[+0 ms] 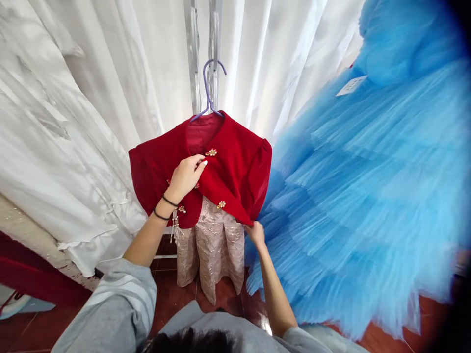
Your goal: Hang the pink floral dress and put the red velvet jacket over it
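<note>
A red velvet jacket (235, 147) with puffed sleeves and jewelled flower fasteners hangs on a purple hanger (206, 88). My left hand (186, 177) pinches the jacket's front edge just below the top fastener (211, 152). Down at the lower right hem, my right hand (255, 234) grips the corner and holds that front panel out to the side. Another fastener (221, 204) shows near the edge of this panel. A beaded tassel (175, 226) dangles below my left wrist. Beneath the jacket hangs a shiny pale pink skirt (209, 250) in folds.
A big tiered blue tulle dress (368, 186) with a white tag (352, 86) fills the right side. White drapery (73, 122) covers the back and left. A metal stand (195, 49) rises behind the hanger. Reddish floor tiles (169, 289) lie below, and a dark red edge (37, 274) is at lower left.
</note>
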The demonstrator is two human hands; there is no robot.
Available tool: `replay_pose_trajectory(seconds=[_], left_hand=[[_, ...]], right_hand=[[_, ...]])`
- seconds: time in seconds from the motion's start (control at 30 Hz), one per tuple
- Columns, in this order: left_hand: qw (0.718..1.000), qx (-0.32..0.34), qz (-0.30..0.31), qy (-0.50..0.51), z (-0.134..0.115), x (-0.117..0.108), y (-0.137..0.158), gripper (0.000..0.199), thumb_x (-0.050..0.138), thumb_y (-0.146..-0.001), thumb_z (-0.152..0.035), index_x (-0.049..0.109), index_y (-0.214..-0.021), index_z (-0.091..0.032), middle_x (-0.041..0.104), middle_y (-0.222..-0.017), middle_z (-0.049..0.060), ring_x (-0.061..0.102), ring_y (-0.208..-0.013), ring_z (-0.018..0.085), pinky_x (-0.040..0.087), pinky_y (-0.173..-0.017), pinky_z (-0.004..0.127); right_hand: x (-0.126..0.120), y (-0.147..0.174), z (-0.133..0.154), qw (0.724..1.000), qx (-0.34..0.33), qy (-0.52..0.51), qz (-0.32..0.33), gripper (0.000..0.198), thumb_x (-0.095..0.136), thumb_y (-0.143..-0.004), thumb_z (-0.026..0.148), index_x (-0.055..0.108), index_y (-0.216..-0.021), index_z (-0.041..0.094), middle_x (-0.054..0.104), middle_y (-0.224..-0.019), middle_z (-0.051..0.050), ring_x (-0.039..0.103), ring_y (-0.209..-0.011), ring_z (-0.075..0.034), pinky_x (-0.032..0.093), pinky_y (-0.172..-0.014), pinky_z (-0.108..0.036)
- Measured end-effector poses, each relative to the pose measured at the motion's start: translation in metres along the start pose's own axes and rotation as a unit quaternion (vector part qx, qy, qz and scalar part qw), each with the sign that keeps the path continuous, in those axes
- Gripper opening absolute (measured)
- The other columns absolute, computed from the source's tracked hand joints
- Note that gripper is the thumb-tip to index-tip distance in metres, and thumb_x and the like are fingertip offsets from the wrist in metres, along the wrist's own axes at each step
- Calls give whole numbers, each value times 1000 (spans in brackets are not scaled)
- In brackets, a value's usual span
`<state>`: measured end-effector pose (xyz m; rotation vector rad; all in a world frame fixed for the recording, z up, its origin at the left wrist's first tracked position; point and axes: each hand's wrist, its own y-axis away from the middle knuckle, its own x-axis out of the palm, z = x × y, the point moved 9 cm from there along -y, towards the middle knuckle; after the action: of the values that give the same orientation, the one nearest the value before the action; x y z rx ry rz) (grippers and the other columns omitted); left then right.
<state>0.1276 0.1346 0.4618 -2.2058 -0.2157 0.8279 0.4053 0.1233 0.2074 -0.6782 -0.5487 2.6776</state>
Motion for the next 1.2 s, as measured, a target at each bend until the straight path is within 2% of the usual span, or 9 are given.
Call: replay_pose_trajectory(seconds=[0.13,0.2,0.3,0.37,0.47,0.63,0.83,1.03,1.2], left_hand=[[977,111,-39,-178,-19,-63,6,30,44,-96,-25,66,-115,-21,65,-114,10,58,-110,25,45,-99,40],[953,166,-12,-254,-28,-72,0,37,49,-93,-22,60,-128,-25,57,-129,12,48,-124,29,36,-109,50],[928,215,59,-299,-29,-65,-19,46,56,-88,-18,54,-133,-30,42,-145,11,37,-135,33,27,-113,61],[920,227,89,-307,-26,-59,-31,35,56,-88,-18,61,-122,-28,42,-145,11,38,-134,34,30,-112,61],[932,210,110,-276,-20,-63,-51,17,54,-89,-22,65,-101,-22,52,-134,12,47,-124,33,40,-105,54],[991,76,45,-96,1,-96,-107,17,55,-87,-29,64,-95,-18,65,-101,8,59,-98,23,50,-89,36],[949,-81,300,-56,48,-50,-120,24,62,-81,-40,69,-83,-16,66,-79,6,63,-79,22,51,-74,35],[970,63,231,-50,3,-74,-109,36,54,-87,-45,65,-108,-18,64,-104,9,61,-97,23,50,-89,42],[910,283,223,-203,-38,-46,-57,40,70,-76,-44,68,-111,-24,53,-135,9,42,-131,32,29,-114,56]], right_hand=[[-64,-43,78,986,-54,77,-136,29,50,-91,46,59,-75,23,61,-69,-11,56,-63,-24,44,-62,-40],[-73,-69,158,964,-190,110,-153,28,48,-93,37,64,-106,18,67,-104,-16,62,-95,-27,49,-86,-46],[-42,-98,266,886,-407,209,-69,39,45,-94,25,54,-131,24,51,-141,-13,45,-131,-29,39,-108,-53],[-15,-114,301,838,-483,254,11,40,50,-91,23,54,-131,27,46,-147,-10,36,-139,-30,31,-113,-58],[2,-140,318,810,-532,233,75,26,51,-90,22,62,-113,25,52,-139,-10,40,-134,-30,32,-113,-58],[-32,-210,317,901,-433,34,19,19,46,-93,27,59,-103,20,57,-123,-11,54,-114,-24,48,-97,-45],[-4,-240,282,953,-194,-7,234,27,44,-93,34,62,-88,14,65,-84,-6,61,-77,-18,54,-79,-37],[-22,-184,317,915,-362,119,136,38,51,-88,35,58,-119,14,63,-121,-13,56,-110,-27,45,-97,-46],[-12,-108,319,881,-365,301,-28,40,35,-96,42,59,-108,12,63,-115,-19,56,-107,-31,45,-84,-41]])
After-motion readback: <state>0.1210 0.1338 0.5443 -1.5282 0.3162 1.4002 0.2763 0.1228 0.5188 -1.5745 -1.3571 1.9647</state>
